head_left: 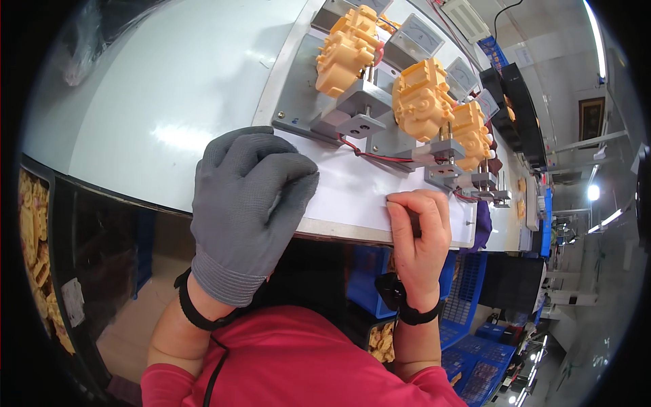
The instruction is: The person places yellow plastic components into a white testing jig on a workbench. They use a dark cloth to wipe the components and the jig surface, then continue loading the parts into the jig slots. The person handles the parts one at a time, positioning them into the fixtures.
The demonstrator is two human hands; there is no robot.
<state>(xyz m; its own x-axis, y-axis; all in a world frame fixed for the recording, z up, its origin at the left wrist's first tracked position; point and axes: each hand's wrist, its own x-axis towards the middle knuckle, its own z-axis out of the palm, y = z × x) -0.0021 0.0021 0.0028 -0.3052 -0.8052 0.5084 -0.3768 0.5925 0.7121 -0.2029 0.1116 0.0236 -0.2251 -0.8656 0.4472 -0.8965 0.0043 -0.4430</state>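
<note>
My left hand (247,197), in a grey knitted glove, is closed with its fingers curled in, at the front left of a white sheet (352,210) on the bench. Whatever its fingers may hold is hidden. Bare, with thumb and forefinger pinched, my right hand (422,227) rests by the sheet's front edge; anything between the fingertips is too small to make out. Beyond the hands stand three yellow-orange moulded plastic housings: a left one (346,57), a middle one (422,102) and a right one (470,136). Each sits on a grey metal fixture (366,105), apart from both hands.
Red and black wires (380,157) run along the fixtures' front. Dial meters (415,37) stand behind. The white bench top (149,122) stretches left. Below it are a dark bin of yellow parts (37,237) at left and blue crates (468,292) at right.
</note>
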